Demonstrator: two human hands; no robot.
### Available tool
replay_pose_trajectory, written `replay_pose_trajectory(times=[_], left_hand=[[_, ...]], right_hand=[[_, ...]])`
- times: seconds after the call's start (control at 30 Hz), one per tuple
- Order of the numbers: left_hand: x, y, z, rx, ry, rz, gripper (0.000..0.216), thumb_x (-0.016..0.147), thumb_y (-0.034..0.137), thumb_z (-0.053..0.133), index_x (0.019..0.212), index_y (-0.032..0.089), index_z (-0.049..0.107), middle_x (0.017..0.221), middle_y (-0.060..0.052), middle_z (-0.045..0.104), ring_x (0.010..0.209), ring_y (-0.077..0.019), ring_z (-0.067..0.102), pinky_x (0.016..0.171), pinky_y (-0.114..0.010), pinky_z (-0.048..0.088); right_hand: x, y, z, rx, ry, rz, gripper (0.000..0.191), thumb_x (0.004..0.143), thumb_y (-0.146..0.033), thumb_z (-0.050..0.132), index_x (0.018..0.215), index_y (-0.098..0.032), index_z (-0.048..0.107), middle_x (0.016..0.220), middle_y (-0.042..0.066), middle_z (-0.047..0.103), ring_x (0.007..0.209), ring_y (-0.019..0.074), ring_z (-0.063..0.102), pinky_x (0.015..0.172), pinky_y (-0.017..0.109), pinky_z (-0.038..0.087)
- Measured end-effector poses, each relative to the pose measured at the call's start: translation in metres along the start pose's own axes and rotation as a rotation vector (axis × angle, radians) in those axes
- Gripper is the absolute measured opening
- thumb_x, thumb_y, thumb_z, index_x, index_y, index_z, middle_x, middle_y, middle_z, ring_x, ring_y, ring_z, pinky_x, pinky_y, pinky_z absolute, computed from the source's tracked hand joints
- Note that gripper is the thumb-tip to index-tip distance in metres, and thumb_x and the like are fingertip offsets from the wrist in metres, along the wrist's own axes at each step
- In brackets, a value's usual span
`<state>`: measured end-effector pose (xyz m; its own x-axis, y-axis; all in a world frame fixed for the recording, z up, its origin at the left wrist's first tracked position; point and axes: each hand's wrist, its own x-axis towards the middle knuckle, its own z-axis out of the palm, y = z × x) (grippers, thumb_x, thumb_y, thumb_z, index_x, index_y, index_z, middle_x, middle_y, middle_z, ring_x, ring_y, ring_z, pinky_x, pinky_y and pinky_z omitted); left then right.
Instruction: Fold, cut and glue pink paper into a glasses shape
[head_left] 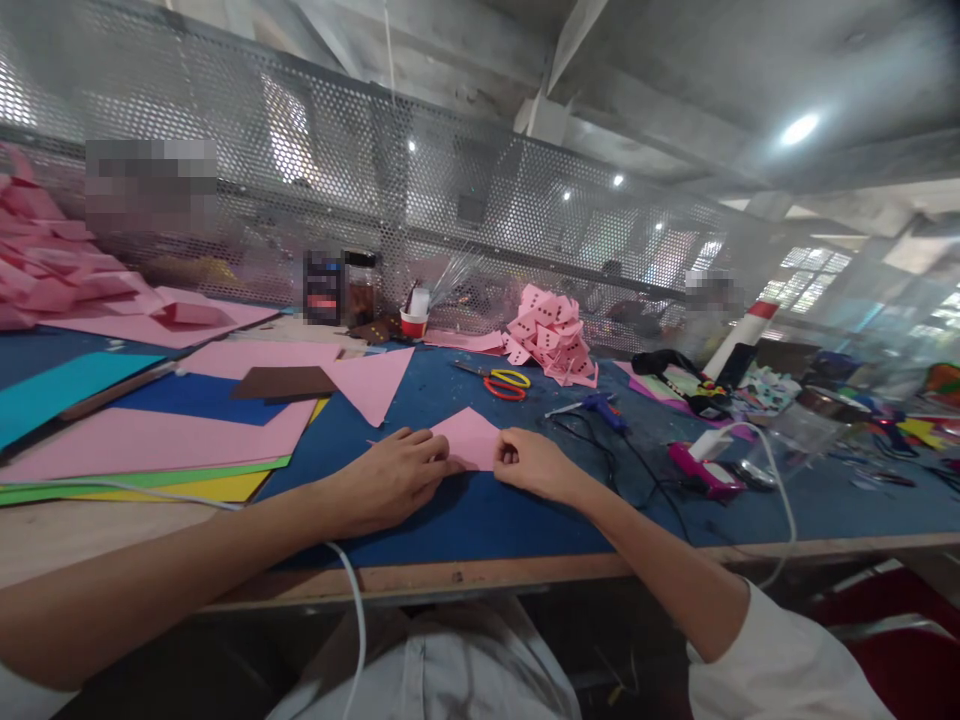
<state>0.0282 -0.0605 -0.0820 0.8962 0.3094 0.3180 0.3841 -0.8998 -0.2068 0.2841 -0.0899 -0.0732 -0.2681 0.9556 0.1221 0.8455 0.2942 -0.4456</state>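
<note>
A piece of pink paper (469, 437) lies on the blue table surface in front of me, one corner pointing away from me. My left hand (405, 470) rests on its left side, fingers bent and pressed together at the near edge. At the right side, my right hand (536, 465) is curled with its fingertips closed on the paper's edge. Beyond the paper lie scissors (506, 383) with red and yellow handles. A blue glue gun (600, 410) sits to the right, its dark cord trailing toward me.
Pink, green, yellow and blue sheets (172, 435) are stacked at left, with a brown piece (285, 382) on top. Dotted pink pieces (551, 335) form a heap by the mesh partition (450, 200). A magenta power strip (705, 472) and white cable stand right.
</note>
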Motion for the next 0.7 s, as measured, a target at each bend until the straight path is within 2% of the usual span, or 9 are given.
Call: replay_pose_trajectory(times=[0.17, 0.7], left_hand=[[0.0, -0.002, 0.003, -0.01, -0.003, 0.003, 0.038, 0.098, 0.02, 0.046, 0.134, 0.031, 0.053, 0.103, -0.006, 0.059, 0.088, -0.0216, 0.054, 0.076, -0.036, 0.037], [-0.001, -0.002, 0.003, -0.026, -0.012, -0.007, 0.039, 0.098, 0.02, 0.047, 0.134, 0.031, 0.053, 0.103, -0.005, 0.059, 0.09, -0.0222, 0.055, 0.077, -0.036, 0.037]], right_hand=[[-0.006, 0.003, -0.004, -0.01, 0.012, 0.032, 0.004, 0.073, -0.019, 0.063, 0.077, -0.02, 0.061, 0.079, 0.0, 0.063, 0.07, 0.0131, 0.052, 0.061, 0.024, 0.032], [-0.014, 0.009, -0.011, -0.03, 0.018, 0.116, 0.004, 0.072, -0.019, 0.062, 0.076, -0.019, 0.061, 0.077, -0.001, 0.065, 0.069, 0.0121, 0.053, 0.059, 0.023, 0.031]])
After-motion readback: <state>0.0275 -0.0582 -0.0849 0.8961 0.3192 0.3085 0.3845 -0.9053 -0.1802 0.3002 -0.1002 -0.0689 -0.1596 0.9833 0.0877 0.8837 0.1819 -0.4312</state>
